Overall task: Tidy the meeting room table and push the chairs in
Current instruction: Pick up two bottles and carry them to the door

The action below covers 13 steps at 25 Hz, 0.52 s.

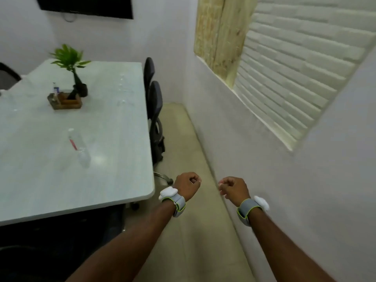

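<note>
The white meeting table (114,180) fills the left. A clear plastic bottle (79,146) with a red label lies on its side near the middle of the table. A wooden organiser tray (65,102) and a small potted plant (74,66) stand farther back. Two dark office chairs (155,110) are tucked along the table's right edge. My left hand (187,187) and my right hand (234,189) hover over the floor aisle just past the table's near right corner, both with fingers curled and holding nothing.
A narrow beige floor aisle (189,139) runs between the table and the white wall (234,139) on the right. Another dark chair (7,75) shows at the far left. A dark screen (85,6) hangs on the back wall.
</note>
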Each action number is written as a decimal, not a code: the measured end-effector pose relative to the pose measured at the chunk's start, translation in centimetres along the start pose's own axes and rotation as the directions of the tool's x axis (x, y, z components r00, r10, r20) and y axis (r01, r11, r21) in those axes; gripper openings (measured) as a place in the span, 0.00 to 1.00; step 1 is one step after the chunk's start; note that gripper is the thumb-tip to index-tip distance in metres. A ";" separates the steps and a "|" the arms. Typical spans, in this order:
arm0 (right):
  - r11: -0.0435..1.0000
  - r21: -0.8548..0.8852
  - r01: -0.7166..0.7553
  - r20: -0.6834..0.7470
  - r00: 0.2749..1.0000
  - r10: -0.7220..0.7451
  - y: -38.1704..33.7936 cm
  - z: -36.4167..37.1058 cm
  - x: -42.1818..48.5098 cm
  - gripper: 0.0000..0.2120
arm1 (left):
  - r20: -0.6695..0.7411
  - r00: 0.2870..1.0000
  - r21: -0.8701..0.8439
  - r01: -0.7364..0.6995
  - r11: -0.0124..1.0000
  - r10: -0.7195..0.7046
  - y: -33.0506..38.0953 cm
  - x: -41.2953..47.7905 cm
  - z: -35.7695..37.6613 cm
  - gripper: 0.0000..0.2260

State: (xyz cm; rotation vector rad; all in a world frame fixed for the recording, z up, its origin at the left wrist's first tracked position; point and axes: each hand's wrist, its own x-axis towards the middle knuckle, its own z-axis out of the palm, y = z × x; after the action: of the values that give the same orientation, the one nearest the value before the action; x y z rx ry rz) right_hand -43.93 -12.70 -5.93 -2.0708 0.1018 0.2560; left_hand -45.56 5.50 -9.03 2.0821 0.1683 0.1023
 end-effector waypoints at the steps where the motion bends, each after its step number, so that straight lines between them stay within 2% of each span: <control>1: 1.000 -0.001 0.017 0.046 0.999 -0.017 -0.7 1.4 2.4 0.11 | -0.040 0.998 0.003 0.039 0.999 -0.039 -1.0 1.4 -1.0 0.09; 4: 0.996 0.001 0.091 0.204 0.975 -0.089 -4.2 6.8 10.4 0.11 | -0.187 0.967 0.046 0.186 0.982 -0.174 -4.3 6.3 -5.0 0.05; 7: 0.989 -0.003 0.145 0.372 0.919 -0.133 -9.0 12.3 18.3 0.11 | -0.355 0.881 0.024 0.344 0.939 -0.313 -6.8 11.3 -9.8 0.04; 9: 0.985 0.009 0.172 0.453 0.878 -0.157 -12.2 15.5 21.9 0.12 | -0.405 0.851 0.025 0.376 0.926 -0.335 -8.0 13.4 -13.0 0.04; 11: 0.968 0.025 0.249 0.526 0.820 -0.224 -16.0 19.0 24.8 0.13 | -0.467 0.811 0.028 0.413 0.910 -0.353 -9.2 15.5 -16.3 0.04; 13: 0.954 0.038 0.296 0.624 0.739 -0.254 -19.7 23.7 27.4 0.13 | -0.562 0.725 0.002 0.482 0.876 -0.398 -10.7 17.1 -20.7 0.04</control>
State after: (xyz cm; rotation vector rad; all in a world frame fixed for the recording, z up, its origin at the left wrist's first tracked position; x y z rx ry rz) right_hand -17.04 18.56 -6.49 -1.9260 -0.6280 0.7567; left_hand -32.50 31.27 -8.04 2.0477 1.0540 0.4070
